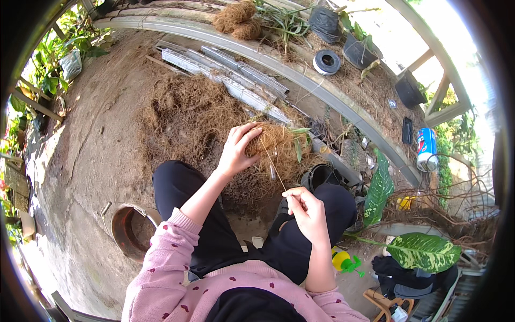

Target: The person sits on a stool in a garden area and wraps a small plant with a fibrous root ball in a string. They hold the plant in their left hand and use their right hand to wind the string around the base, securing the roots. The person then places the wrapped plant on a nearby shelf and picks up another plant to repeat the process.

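Observation:
My left hand [238, 149] grips a bundle of brown coconut fibre [268, 138], fingers over its top and thumb below. Green leaves [298, 143] stick out of the bundle's right end. From its side a thin tan strand [273, 165] runs taut down to my right hand [307, 213], which pinches it between thumb and fingertips near my right knee. Below and behind the bundle spreads a loose heap of the same fibre [185, 116] on the ground. Whether the strand is string or a fibre I cannot tell.
Metal channels [225, 80] lie beyond the heap. A bucket [134, 231] stands left of my knee, and a black pot [322, 177] is by the right one. Fibre-wrapped bundles [237, 20] and a spool [326, 62] rest on the ledge. A yellow-green spray bottle [344, 261] is at lower right.

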Demonstrator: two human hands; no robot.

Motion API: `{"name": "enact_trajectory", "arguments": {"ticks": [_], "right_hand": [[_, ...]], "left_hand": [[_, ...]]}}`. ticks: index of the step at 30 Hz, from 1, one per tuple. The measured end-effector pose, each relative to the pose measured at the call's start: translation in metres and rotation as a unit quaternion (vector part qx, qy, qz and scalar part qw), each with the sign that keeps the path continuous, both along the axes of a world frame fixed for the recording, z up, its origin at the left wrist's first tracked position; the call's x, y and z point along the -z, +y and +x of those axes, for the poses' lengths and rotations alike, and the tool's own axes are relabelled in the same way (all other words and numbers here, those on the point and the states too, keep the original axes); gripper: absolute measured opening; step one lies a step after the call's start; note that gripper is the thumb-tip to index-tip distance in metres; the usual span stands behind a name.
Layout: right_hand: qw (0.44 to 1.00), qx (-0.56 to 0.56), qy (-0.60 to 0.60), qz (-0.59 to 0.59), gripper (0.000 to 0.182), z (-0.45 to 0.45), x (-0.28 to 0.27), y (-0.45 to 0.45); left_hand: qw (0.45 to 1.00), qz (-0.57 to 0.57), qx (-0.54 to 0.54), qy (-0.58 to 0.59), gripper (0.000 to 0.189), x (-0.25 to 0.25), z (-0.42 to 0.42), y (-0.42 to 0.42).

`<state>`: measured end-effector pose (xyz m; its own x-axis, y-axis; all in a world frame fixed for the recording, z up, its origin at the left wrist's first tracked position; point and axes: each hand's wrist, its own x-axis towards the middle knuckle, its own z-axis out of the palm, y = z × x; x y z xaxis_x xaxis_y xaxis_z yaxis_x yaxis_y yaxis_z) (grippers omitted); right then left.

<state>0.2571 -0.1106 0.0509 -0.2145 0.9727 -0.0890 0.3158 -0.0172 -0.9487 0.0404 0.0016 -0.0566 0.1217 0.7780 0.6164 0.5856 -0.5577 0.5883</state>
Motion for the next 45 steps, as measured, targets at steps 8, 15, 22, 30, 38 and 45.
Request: {"name": "enact_trajectory", "arguments": {"ticks": [8, 15, 22, 30, 38, 45], "right_hand": [[0.998, 0.024, -0.049, 0.04, 0.014, -0.022, 0.005, 0.013], [0.993, 0.041, -0.092, 0.063, 0.012, -0.018, 0.017, 0.021], [0.994, 0.037, -0.093, 0.045, 0.013, -0.019, 0.02, 0.025], [0.995, -0.013, -0.098, 0.022, 0.013, -0.022, 0.009, 0.021], [0.974, -0.131, -0.18, -0.024, 0.015, -0.016, -0.01, 0.032], [0.956, -0.212, -0.156, -0.129, 0.014, 0.001, 0.043, 0.063]], "left_hand": [[0.937, -0.206, -0.012, -0.282, 0.065, 0.006, 0.002, 0.001], [0.641, -0.414, 0.11, -0.637, 0.057, 0.022, -0.002, 0.005], [0.608, -0.449, 0.125, -0.643, 0.043, 0.014, -0.02, -0.001], [0.581, -0.452, 0.127, -0.665, 0.032, -0.002, -0.027, -0.005], [0.569, -0.453, 0.116, -0.676, 0.023, 0.006, -0.019, 0.0], [0.554, -0.471, 0.093, -0.68, 0.023, 0.032, -0.015, 0.008]]}}
